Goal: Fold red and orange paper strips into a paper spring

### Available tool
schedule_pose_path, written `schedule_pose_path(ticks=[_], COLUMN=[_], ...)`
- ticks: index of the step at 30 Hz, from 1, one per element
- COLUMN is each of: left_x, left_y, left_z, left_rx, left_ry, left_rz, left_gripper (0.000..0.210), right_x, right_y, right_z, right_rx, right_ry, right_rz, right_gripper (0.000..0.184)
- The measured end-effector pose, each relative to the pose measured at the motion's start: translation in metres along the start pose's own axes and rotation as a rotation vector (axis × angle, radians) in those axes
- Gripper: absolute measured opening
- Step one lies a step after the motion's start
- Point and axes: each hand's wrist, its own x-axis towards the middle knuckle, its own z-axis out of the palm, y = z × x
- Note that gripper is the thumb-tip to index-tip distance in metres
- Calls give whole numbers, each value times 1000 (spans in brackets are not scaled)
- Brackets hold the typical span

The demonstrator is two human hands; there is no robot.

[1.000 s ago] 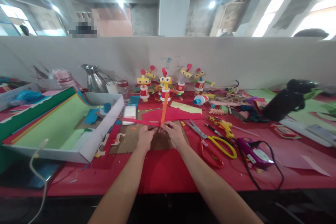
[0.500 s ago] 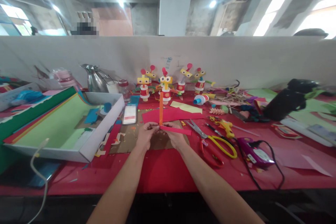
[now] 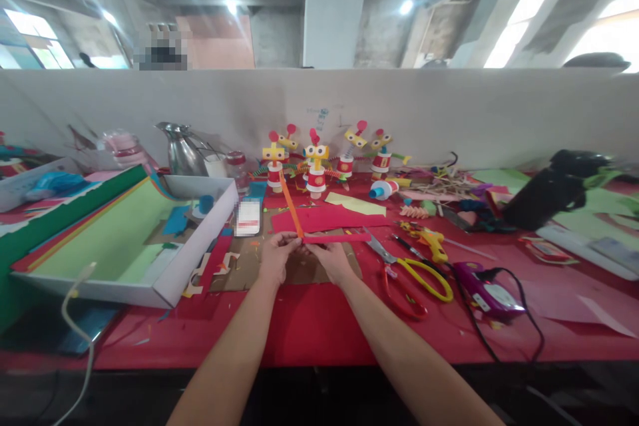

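Note:
My left hand [image 3: 276,258] and my right hand [image 3: 330,259] meet over a brown cardboard sheet [image 3: 239,274], both pinching where two paper strips join. An orange paper strip [image 3: 291,210] rises from the pinch, leaning left and away from me. A red paper strip [image 3: 339,238] reaches out to the right above my right hand. Fingertips cover the joint, so how the strips overlap there cannot be seen. Beyond the hands lie a red paper sheet [image 3: 324,218] and a pale green paper piece [image 3: 355,204]. Several paper-cup figures [image 3: 315,176] stand at the back.
On the right are scissors [image 3: 424,274], red-handled pliers or scissors [image 3: 399,303], a yellow glue gun [image 3: 435,246] and a purple power box [image 3: 492,293] with a black cord. A white box [image 3: 200,239] of coloured paper fills the left. Behind it stands a metal jug [image 3: 182,150].
The orange strip has tipped from upright to leaning left. The red strip has swung up to lie nearly level, pointing right. Both hands stay close together in the same place.

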Motion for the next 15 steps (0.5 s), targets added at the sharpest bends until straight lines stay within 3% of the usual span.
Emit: schedule_pose_path(ticks=[3,8,15], left_x=[-1,-3,-6], left_y=[1,2,4], left_z=[2,5,6], left_rx=[-5,-36,-31], left_ry=[14,-7,-54], left_rz=[-5,3,-51], left_gripper=[38,37,38], right_x=[-1,1,2], right_y=[-4,-5,-5], right_z=[2,2,-2], right_rx=[38,9,-23], right_ry=[-31,101,122], right_rz=[10,88,105], right_gripper=[19,20,20])
